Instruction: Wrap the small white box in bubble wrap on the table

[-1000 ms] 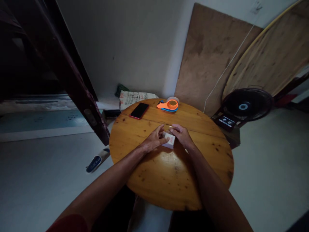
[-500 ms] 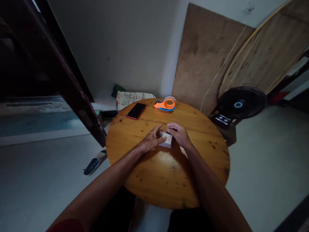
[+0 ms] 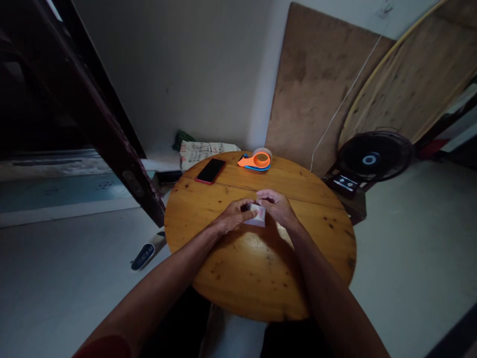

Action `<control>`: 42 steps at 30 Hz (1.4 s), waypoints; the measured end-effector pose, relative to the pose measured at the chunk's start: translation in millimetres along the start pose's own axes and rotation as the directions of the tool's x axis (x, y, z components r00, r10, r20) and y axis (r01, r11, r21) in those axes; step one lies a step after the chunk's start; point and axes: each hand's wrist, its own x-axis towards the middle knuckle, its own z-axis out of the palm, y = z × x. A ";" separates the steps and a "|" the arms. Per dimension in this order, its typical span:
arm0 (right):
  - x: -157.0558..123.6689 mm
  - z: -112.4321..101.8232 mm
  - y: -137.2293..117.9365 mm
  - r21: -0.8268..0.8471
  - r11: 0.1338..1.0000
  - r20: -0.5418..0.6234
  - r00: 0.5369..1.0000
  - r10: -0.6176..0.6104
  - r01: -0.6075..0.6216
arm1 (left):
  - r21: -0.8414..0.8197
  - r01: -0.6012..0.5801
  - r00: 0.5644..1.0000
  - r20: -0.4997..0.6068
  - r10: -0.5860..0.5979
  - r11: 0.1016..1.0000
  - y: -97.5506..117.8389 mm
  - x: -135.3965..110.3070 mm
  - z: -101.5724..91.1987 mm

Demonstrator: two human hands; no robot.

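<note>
A small white box (image 3: 258, 217) rests on the round wooden table (image 3: 261, 268) near its middle. My left hand (image 3: 234, 217) grips the box's left side, fingers curled over its top edge. On the right side my right hand (image 3: 278, 206) holds it too, fingers bent over the far end. Most of the box is hidden between both hands. Both forearms reach in from the bottom of the view.
A red-edged phone (image 3: 210, 171) and an orange-and-blue tape dispenser (image 3: 258, 161) lie at the table's far edge. A black fan (image 3: 374, 156) stands on the floor at the right, wooden boards (image 3: 316, 84) lean on the wall, and a dark post (image 3: 112, 144) slants at the left.
My left fingers have curled from lying flat on the box to wrapping over its top. The right hand has closed in slightly. The box has tilted a little.
</note>
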 end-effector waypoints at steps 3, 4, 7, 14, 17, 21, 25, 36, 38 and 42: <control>-0.6 0.4 -0.1 -0.032 0.999 0.004 1.000 -0.031 0.031 | 0.012 -0.016 1.000 -0.014 0.016 1.000 -0.6 0.4 -0.5; -0.8 0.6 0.0 -0.045 0.998 0.007 0.999 -0.042 0.042 | 0.013 -0.018 1.000 -0.020 0.018 1.000 -0.7 0.7 -0.4; -1.6 1.2 0.9 -0.088 0.993 0.009 0.997 -0.077 0.077 | 0.000 -0.020 0.999 -0.026 0.020 1.000 -0.1 1.1 0.4; -3.2 -1.2 -2.7 -0.201 0.971 0.027 0.992 -0.123 0.126 | -0.007 -0.013 0.999 -0.034 0.013 1.000 3.3 0.1 2.4; -4.8 -2.2 -8.1 -0.230 0.963 0.036 0.990 -0.136 0.141 | -0.001 -0.006 0.999 -0.034 0.006 1.000 4.1 -0.1 2.6; -6.2 -2.8 -11.6 -0.253 0.956 0.051 0.989 -0.141 0.149 | 0.010 0.010 0.999 -0.035 -0.009 1.000 5.4 -0.6 2.9; -5.9 -3.6 -10.2 -0.276 0.946 0.056 0.985 -0.161 0.170 | 0.026 -0.003 1.000 -0.030 0.003 1.000 5.6 -0.8 2.3; -7.9 -4.6 -14.6 -0.313 0.933 0.087 0.983 -0.159 0.178 | -0.007 0.002 1.000 -0.025 -0.002 1.000 6.1 -0.6 1.8; -7.9 -4.6 -14.7 -0.313 0.933 0.082 0.984 -0.161 0.179 | -0.006 0.008 1.000 -0.028 -0.008 1.000 7.1 -1.2 2.1; -8.2 -4.2 -16.2 -0.310 0.935 0.065 0.985 -0.161 0.174 | -0.007 0.015 0.999 -0.038 -0.016 1.000 7.9 -1.7 3.0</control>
